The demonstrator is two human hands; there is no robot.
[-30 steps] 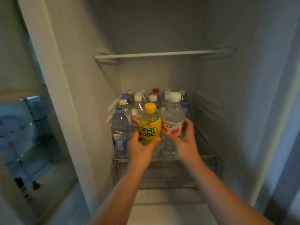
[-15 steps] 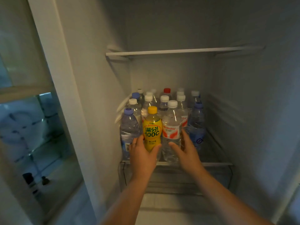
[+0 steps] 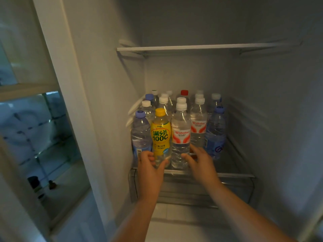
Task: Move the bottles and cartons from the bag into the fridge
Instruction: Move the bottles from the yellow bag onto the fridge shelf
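Note:
A yellow bottle (image 3: 160, 137) with a yellow cap stands at the front of the fridge shelf (image 3: 232, 174). My left hand (image 3: 150, 169) is curled around its base. Right beside it stands a clear water bottle (image 3: 180, 135) with a white cap and a red label. My right hand (image 3: 201, 163) is at its lower right, fingers spread, with the thumb touching the bottle's front. Several more water bottles fill the shelf behind, among them a blue-capped bottle (image 3: 140, 135) at the left and another blue-capped bottle (image 3: 215, 135) at the right. The bag is out of view.
An upper shelf (image 3: 206, 48) spans the fridge above the bottles. A clear drawer (image 3: 192, 191) sits under the bottle shelf. The fridge's left wall (image 3: 108, 102) is close to the bottles. The shelf has bare glass at the front right. Left of the fridge is a glass-fronted compartment (image 3: 43, 137).
Both bottles have gone back and down onto the shelf front. My hands have slid down to their bases, and my right hand has loosened with its fingers spread.

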